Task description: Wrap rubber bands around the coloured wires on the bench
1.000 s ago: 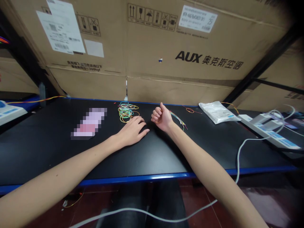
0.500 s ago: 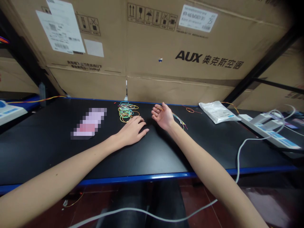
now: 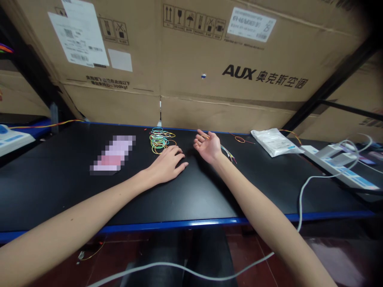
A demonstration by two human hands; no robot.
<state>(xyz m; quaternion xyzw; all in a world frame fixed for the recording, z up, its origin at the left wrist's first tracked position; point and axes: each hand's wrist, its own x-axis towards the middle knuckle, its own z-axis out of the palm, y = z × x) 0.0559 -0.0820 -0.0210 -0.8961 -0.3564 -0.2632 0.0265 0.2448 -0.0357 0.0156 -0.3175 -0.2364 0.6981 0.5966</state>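
My left hand (image 3: pixel 168 164) lies palm down on the black tabletop, fingers apart and nothing visible in it. Just beyond its knuckles is a heap of coiled thin wires (image 3: pixel 159 139) in yellow, green, blue and orange. To the right, my right hand (image 3: pixel 208 148) is turned palm up with its fingers partly curled. A thin yellow-orange wire (image 3: pixel 205 137) runs across those fingers; the rest of it is hidden. Behind my right wrist, a bundle of several coloured wire ends (image 3: pixel 229 153) shows on the table.
A small orange wire loop (image 3: pixel 239 139) and a white plastic packet (image 3: pixel 273 142) lie at the right rear. Power strips (image 3: pixel 344 167) with a grey cable stand farther right. A pixelated pinkish item (image 3: pixel 115 153) lies left. A large cardboard box (image 3: pixel 185 99) walls off the back.
My right hand has shifted slightly right and its fingers have changed pose, one now more stretched out. My left hand stays nearly where it was. The view has shifted a little.
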